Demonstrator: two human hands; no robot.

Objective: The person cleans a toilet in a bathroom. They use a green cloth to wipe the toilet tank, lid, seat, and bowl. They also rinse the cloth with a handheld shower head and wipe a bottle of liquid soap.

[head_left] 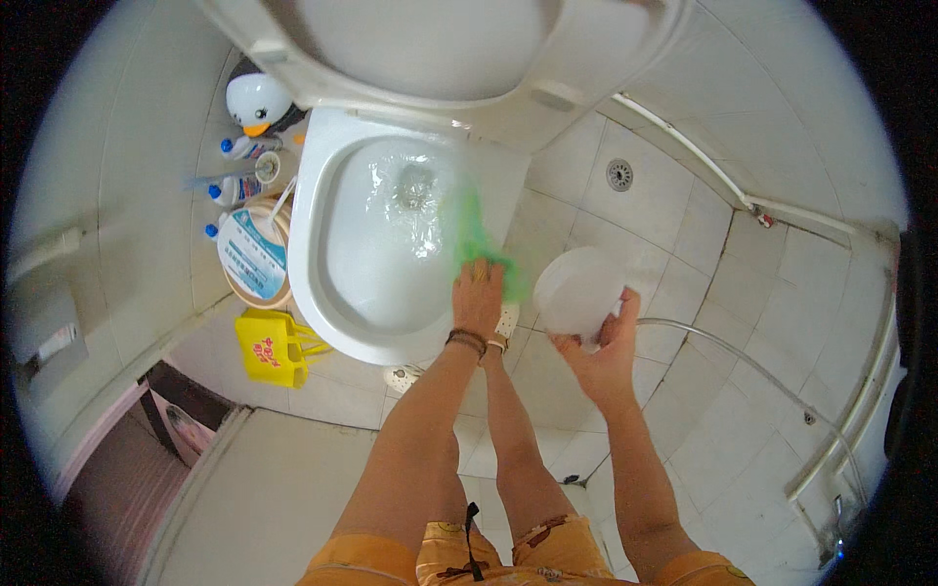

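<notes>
My left hand (pixel 478 297) grips a bright green cloth (pixel 473 227), blurred by motion, on the right side of the white toilet bowl's rim (pixel 308 271). Water ripples around the drain (pixel 415 183) inside the bowl. Held in my right hand (pixel 604 351), over the floor to the right of the toilet, is a round whitish object (pixel 579 289). It looks like a plastic bowl, though blur hides its detail. A grey flexible hose (pixel 722 348) runs from behind my right hand towards the right wall; whether it joins the round object I cannot tell.
The toilet seat and lid (pixel 542 88) stand raised. Left of the toilet are a penguin-shaped bin (pixel 256 102), blue-capped bottles (pixel 238 190), a toilet brush holder (pixel 267 167), a round tub (pixel 253 253) and a yellow bag (pixel 271 348). A floor drain (pixel 619 175) and wall pipes (pixel 678 143) are at right.
</notes>
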